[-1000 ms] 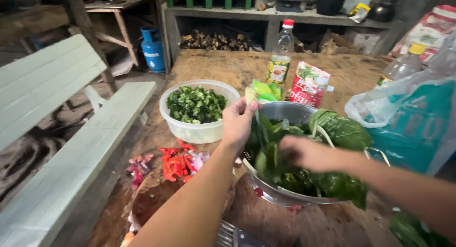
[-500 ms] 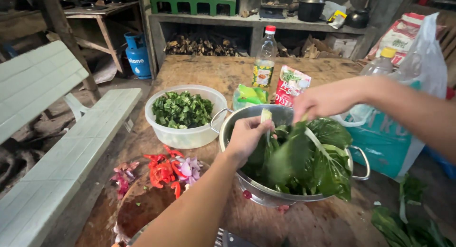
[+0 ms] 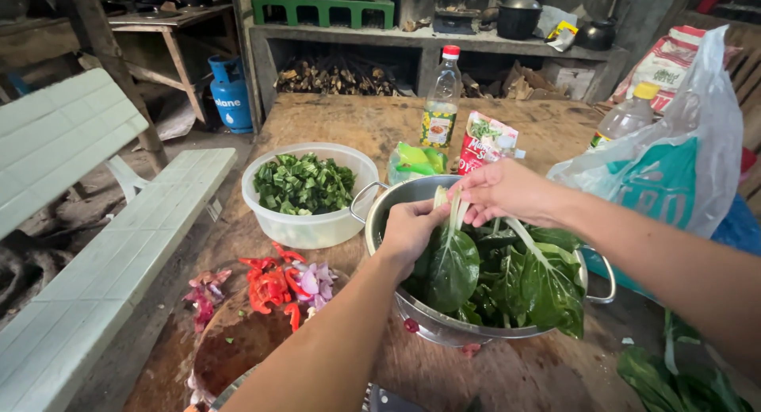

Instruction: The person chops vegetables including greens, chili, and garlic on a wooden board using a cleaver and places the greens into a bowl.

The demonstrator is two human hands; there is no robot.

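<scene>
I have both hands over the metal colander [image 3: 386, 222], which sits near the middle of the wooden table [image 3: 349, 122] and is full of leafy greens. My left hand [image 3: 412, 229] is curled closed around the pale stalks of a bok choy bunch [image 3: 456, 257], and my right hand [image 3: 503, 194] pinches the stalk tops from above. Just left of the colander stands a white plastic bowl [image 3: 305, 229] of chopped greens; sliced red chilies [image 3: 269, 285] lie toward the near left edge.
</scene>
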